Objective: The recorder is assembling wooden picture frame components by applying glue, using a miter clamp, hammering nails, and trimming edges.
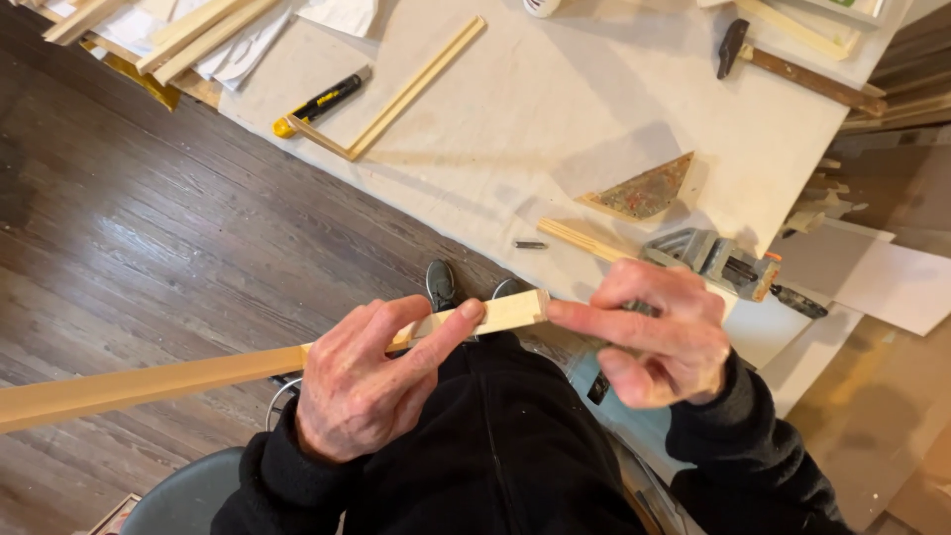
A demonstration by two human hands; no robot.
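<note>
Left hand (pixel 362 381) wrapped round one long wooden strip (pixel 178 376), thumb pressing along its top, grip closed on it near the cut end. Right hand (pixel 659 332) fingers loosely curled, index fingertip touching that end face, clamped on nothing. Strip running out leftward over the dark floor, above the lap. On the bench beyond: one hammer (pixel 792 71), one utility knife (pixel 322 101), one triangular block (pixel 644 190), one metal clamp (pixel 708 256).
</note>
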